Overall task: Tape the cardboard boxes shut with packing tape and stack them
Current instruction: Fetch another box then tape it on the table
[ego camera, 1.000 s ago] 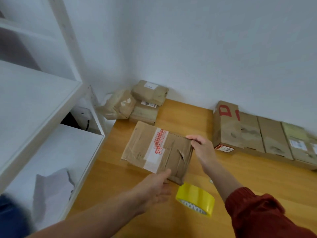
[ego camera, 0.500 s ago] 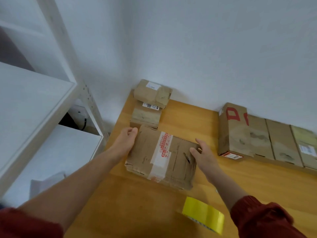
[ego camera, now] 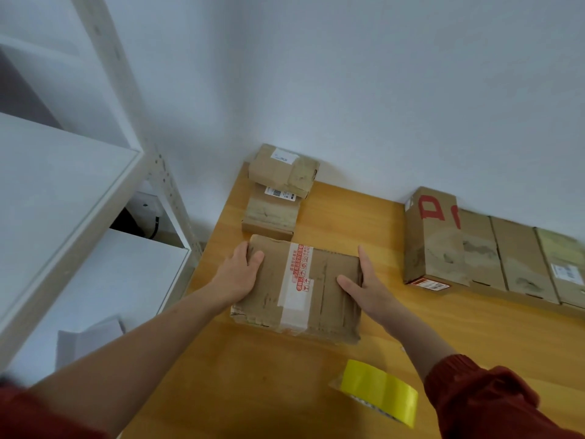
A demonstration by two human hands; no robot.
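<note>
A roll of yellow packing tape (ego camera: 380, 391) lies nearest the viewer on a wooden table (ego camera: 221, 391), apart from both hands. 2 bare forearms reach forward out of red sleeves (ego camera: 481, 403).

Just beyond the tape, a flat, creased cardboard box (ego camera: 329, 299) lies on the table. A white tape strip with red print (ego camera: 299, 280) runs across its top. The left hand (ego camera: 237, 275) grips the box's left edge, with the thumb on top and the fingers curled round the side. The right hand (ego camera: 367, 288) clasps the right edge, with the thumb on the top face and the fingers along the side.

Directly behind the box is a stack of 2 small boxes, a lower one (ego camera: 269, 215) and an upper one (ego camera: 281, 167), close to the white wall (ego camera: 348, 74). Well to the right, a row of 4 boxes lines the wall. The nearest of these (ego camera: 433, 245) bears red markings. A white shelf unit (ego camera: 63, 185) stands at the left.
</note>
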